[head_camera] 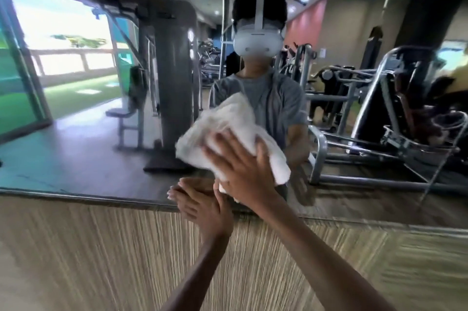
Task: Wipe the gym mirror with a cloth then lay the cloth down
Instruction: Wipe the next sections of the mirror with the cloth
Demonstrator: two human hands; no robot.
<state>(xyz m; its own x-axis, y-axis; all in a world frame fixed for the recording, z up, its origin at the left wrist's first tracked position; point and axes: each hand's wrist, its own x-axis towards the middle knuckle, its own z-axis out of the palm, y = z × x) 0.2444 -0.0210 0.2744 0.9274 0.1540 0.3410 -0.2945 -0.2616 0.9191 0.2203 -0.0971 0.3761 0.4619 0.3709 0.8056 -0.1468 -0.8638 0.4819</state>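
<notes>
Head view: white cloth [228, 131], bunched, pressed against the mirror [76, 148], low centre. Your right grip [240, 166] lies over the cloth, fingers spread and straight, pressing rather than curling round it. Your left grip [202, 207] sits just below-left, fingers straight, tips at the mirror's lower edge, holding nothing. Wood-grain panel [101, 260] runs beneath. Weight machine [174, 70] reflected left.
</notes>
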